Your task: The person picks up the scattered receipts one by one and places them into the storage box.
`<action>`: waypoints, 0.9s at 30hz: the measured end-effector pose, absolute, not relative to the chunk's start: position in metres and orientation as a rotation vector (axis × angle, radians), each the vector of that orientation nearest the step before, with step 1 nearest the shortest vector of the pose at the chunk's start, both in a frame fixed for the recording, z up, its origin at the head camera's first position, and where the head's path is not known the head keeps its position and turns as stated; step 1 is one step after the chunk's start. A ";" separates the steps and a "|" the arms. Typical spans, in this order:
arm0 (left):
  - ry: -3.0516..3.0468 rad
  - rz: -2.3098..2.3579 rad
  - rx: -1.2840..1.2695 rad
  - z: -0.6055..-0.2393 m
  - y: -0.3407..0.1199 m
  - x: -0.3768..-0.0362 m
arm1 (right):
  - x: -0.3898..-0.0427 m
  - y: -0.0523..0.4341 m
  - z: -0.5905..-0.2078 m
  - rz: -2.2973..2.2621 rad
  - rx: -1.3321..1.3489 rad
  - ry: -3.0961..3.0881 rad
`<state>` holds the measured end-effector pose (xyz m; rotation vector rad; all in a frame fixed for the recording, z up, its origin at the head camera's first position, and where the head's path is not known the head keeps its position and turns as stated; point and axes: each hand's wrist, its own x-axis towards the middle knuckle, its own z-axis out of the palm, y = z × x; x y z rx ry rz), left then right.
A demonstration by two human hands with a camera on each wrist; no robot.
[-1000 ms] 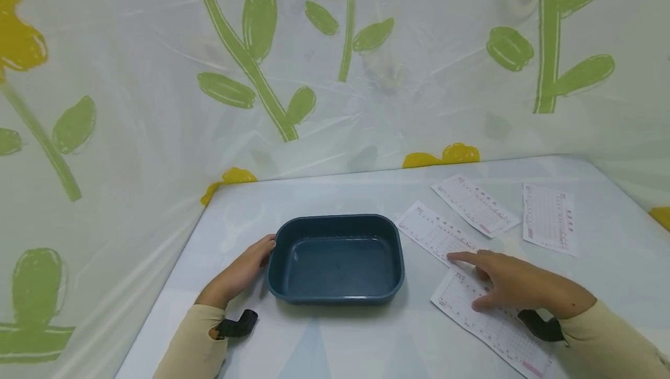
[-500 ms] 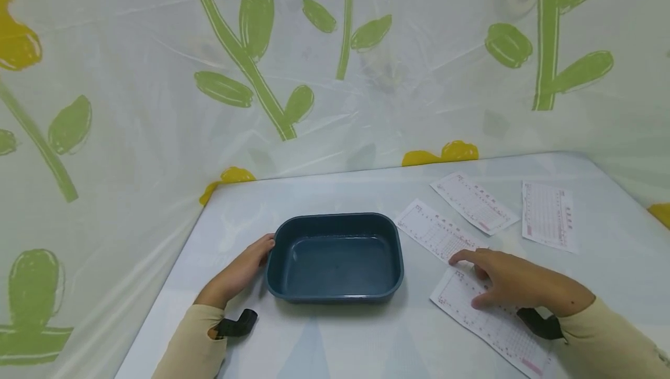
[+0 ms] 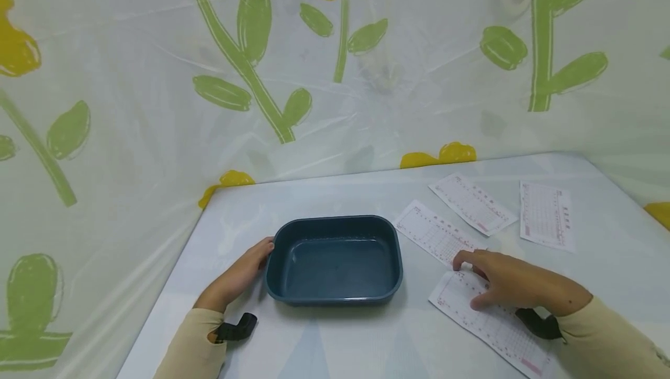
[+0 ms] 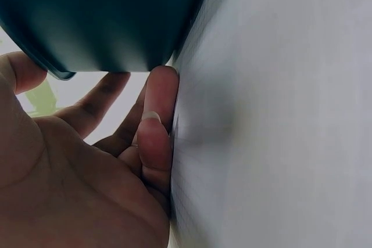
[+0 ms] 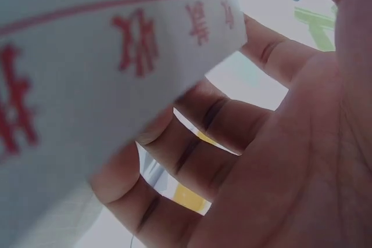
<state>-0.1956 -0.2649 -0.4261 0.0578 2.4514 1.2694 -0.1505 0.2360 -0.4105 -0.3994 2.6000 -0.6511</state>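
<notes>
A dark teal rectangular basin stands on the table. My left hand rests against its left side; in the left wrist view the fingertips touch the outer wall and rim without wrapping round it. My right hand is over the nearest printed paper slip, with the fingers bent at its far edge. In the right wrist view that slip, with red characters, hides the fingertips, which curl behind its edge. My thumb is spread away from the index finger.
Another paper slip lies just beyond the right hand, its near end beside the fingers. Farther back are two more slips, one tilted and one nearly upright. A flower-patterned curtain hangs behind the white table.
The right index finger, fairly straight before, has bent inward toward the near slip's far edge. My left hand and the basin hold their places; the view shifts slightly.
</notes>
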 end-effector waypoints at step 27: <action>2.458 1.280 0.044 -0.428 -0.264 -0.196 | -0.154 0.255 -0.402 -0.833 -0.700 2.535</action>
